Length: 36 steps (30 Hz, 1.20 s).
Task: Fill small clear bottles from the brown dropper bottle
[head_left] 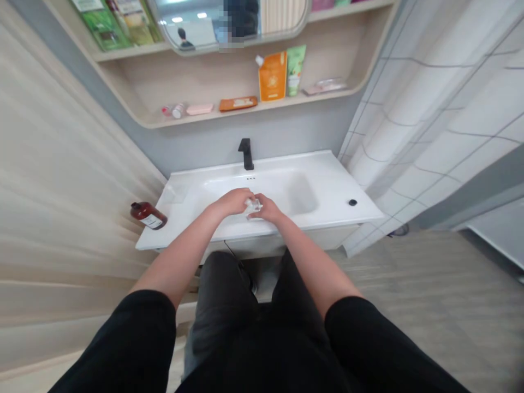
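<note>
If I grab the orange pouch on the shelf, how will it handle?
Probably floppy, since the orange pouch looks like flexible packaging with a white corner cap. It may tip, since it stands upright; a sideways push could knock the adjacent green tube.
</note>
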Motion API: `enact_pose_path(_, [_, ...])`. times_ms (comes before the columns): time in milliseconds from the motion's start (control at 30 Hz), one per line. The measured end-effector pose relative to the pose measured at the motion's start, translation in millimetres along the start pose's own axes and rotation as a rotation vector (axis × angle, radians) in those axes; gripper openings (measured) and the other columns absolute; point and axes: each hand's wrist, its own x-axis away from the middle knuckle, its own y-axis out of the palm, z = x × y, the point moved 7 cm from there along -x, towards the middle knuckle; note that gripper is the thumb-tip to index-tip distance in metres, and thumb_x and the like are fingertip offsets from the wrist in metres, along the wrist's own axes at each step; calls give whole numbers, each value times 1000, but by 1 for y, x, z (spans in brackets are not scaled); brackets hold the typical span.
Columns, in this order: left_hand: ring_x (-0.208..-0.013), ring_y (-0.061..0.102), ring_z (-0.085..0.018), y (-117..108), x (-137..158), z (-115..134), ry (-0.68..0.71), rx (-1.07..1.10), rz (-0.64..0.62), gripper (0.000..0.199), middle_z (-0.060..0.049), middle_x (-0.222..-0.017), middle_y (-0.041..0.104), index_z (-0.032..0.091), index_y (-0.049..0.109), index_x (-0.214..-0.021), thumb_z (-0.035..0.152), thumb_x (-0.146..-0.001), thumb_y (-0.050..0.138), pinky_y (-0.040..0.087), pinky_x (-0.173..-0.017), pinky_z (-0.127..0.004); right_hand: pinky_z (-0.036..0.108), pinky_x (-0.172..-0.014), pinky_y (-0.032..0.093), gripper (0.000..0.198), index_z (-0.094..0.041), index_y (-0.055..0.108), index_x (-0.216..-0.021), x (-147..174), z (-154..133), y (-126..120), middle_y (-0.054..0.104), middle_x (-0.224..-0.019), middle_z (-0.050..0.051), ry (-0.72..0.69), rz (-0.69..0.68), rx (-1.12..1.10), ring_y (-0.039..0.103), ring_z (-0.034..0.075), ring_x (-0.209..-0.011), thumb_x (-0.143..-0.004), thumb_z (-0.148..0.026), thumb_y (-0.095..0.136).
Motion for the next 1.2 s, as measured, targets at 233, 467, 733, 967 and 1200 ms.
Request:
enact_pose_path(233, [-125, 83, -36, -8, 1, -8, 10, 3, 36, 33, -15, -129, 88, 22, 92, -130, 28, -102, 76, 65, -115, -47, 45, -100, 62, 84, -29, 76, -124, 0, -2, 1, 81, -113, 0, -1, -1, -54, 75, 32, -108, -53, -50, 115])
enact_pose_path(467, [-138, 81, -38, -14, 3, 1, -9, -15, 88, 45, -19, -149, 83, 21, 86, -147, 34, -104, 81, 62, -121, -48, 43, -97, 62, 84, -30, 74, -127, -1, 3, 3, 79, -112, 0, 3, 3, -84, 72, 29, -104, -55, -50, 113])
enact_pose_path(733, [-141, 82, -40, -3, 8, -1, -57, -43, 20, 75, -20, -154, 84, 21, 70, -170, 31, -98, 89, 63, -118, -46, 43, -96, 61, 86, -30, 74, -125, -1, 1, 1, 79, -109, 0, 0, 4, -88, 73, 30, -102, -52, -53, 114])
enact_pose_path(967, [-142, 78, -40, -1, 5, 11, 59, -88, 16, 48, -18, -145, 85, 23, 85, -146, 32, -98, 88, 61, -122, -48, 43, -100, 61, 83, -28, 75, -124, -1, -1, 1, 82, -114, 2, -22, 4, -62, 73, 30, -107, -55, -52, 114])
enact_pose_path(1200, [-144, 78, -34, -2, 5, 10, 120, -37, 0, 48, -14, -149, 84, 23, 84, -148, 21, -100, 82, 59, -126, -43, 41, -98, 60, 81, -26, 75, -123, 2, -3, 0, 80, -109, 0, 7, 0, -30, 73, 29, -104, -55, -48, 114])
